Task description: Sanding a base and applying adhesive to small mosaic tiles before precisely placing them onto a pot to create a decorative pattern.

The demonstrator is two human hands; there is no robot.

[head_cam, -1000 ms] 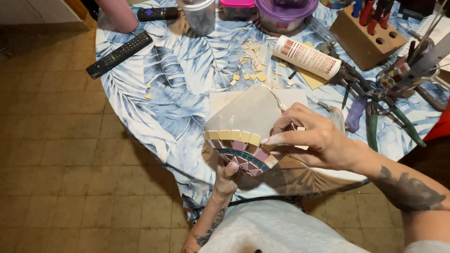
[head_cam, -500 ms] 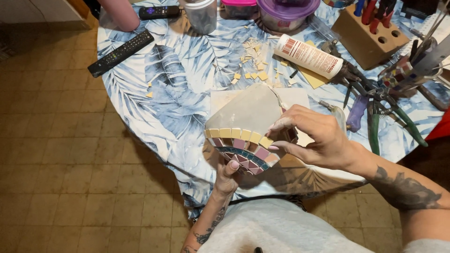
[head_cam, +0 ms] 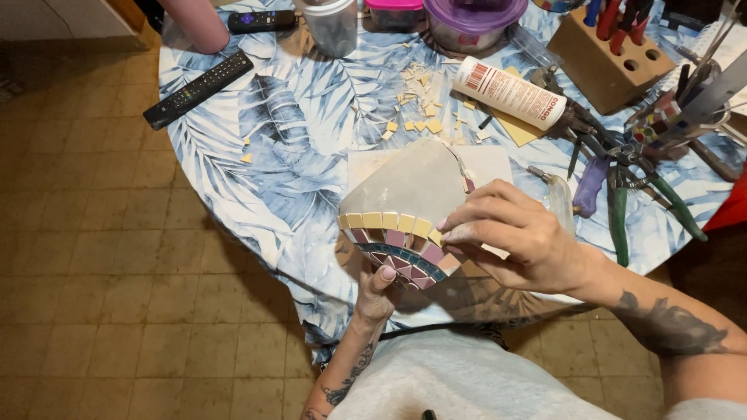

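left hand (head_cam: 376,294) grips the mosaic piece (head_cam: 405,214) from below at the counter (head_cam: 296,155) edge, right hand (head_cam: 513,237) fingers pinched narrow against its tiled rim.

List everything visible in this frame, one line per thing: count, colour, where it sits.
mosaic piece: one, grey with yellow, pink and teal tile rows, held over the table's near edge.
tablecloth: one, blue and white leaf print, covering the table.
remote controls: two, black, far left of table.
loose tile bits: many, pale yellow, centre of table.
glue bottle: one, white with red print, lying right of centre.
pliers and nippers: several, green, purple and dark handles, right side.
wooden tool block: one, brown, far right.
lidded containers: about three, purple, pink and clear, far edge.
left hand: under the mosaic piece, supporting it.
right hand: fingertips at the tile rows' right edge.
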